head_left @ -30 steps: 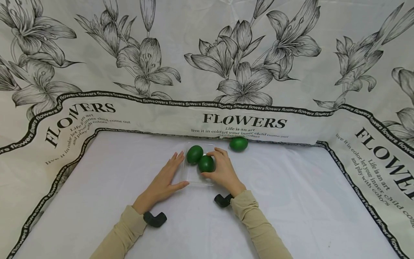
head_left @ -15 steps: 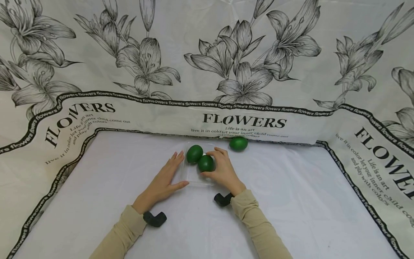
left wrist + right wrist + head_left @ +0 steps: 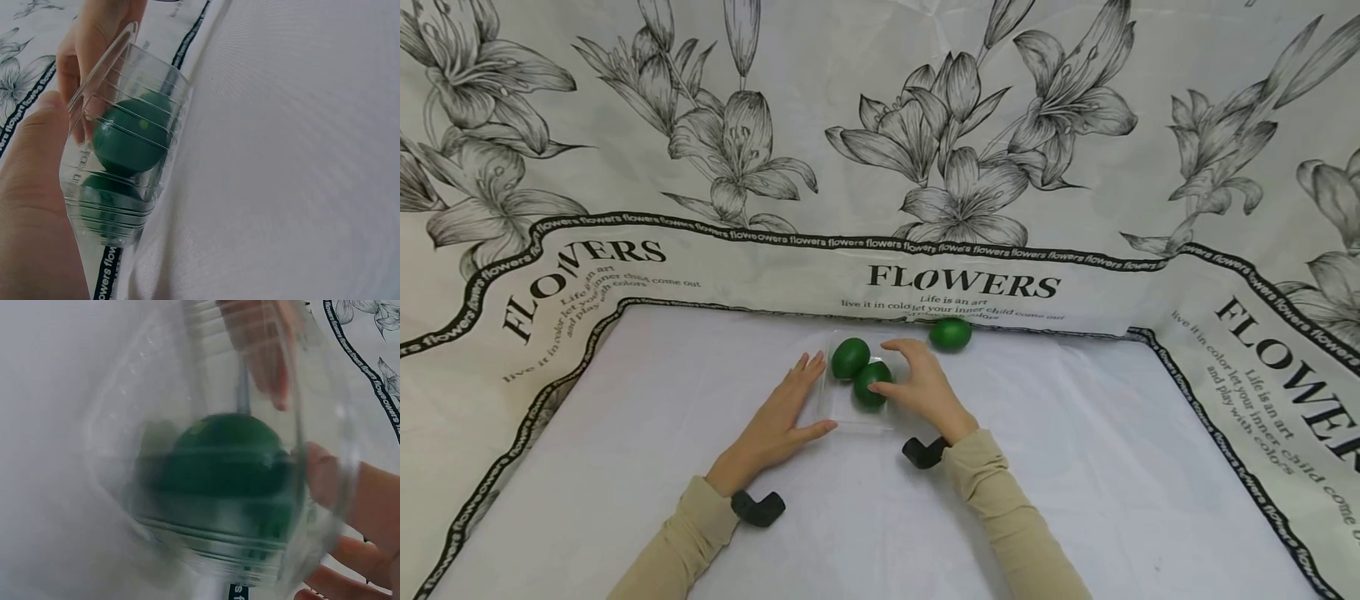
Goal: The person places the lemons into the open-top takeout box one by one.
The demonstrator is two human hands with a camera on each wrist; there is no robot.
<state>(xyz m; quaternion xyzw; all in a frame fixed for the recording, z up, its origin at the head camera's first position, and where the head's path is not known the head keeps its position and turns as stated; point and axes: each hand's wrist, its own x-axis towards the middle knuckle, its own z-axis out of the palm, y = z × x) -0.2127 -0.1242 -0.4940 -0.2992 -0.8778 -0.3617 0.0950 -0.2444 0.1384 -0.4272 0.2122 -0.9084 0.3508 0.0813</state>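
A clear plastic box (image 3: 844, 415) sits on the white cloth in the head view, with two green limes in it. One lime (image 3: 850, 357) lies at the back left; the nearer lime (image 3: 867, 395) lies to its front right. My left hand (image 3: 775, 415) rests along the box's left side, fingers straight and thumb at the near corner. Over the right side of the box, my right hand (image 3: 931, 390) has its thumb overlapping the nearer lime, its fingers spread away from it. Through the ribbed wall in the left wrist view, both limes show, the larger-looking lime (image 3: 130, 137) nearer the rim.
A third lime (image 3: 951, 335) lies outside the box, at the back edge of the cloth against the flower-printed backdrop (image 3: 760, 275). Black wrist-worn pieces (image 3: 758, 508) stick out from both sleeves over the white cloth (image 3: 850, 517).
My right hand has loosened from the nearer lime, its fingers spreading and drawing back to the right. That lime has settled slightly toward the front left. The left hand has stayed still.
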